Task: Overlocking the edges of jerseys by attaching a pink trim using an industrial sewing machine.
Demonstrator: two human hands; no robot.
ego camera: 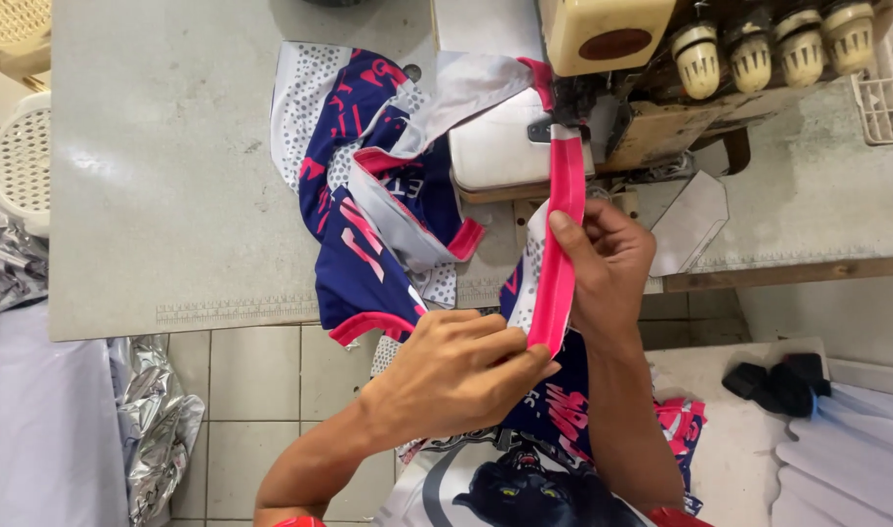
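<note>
— Holding a bright pink ribbed fabric band (561,244) taut, running from under the presser foot of the cream-coloured industrial sewing machine (651,68) down toward the lap?

— Yes. Pinched at its lower end by the left hand (456,376), fingers closed over the fold; steadied higher up by the right hand (608,268), thumb pressed along the strip, fingers curled behind. Probably kept stretched so the edge feeds straight.

— And the navy, white and pink printed sports jersey (378,205)?

— Spread in a heap on the grey desk (163,176) left of the machine, trailing off the front edge to both hands. Likely bunched there to keep its weight off the seam.

— Anything else nearby?

— Crinkled silver plastic wrapping (159,429) on the tiled floor (261,381), far left.
</note>
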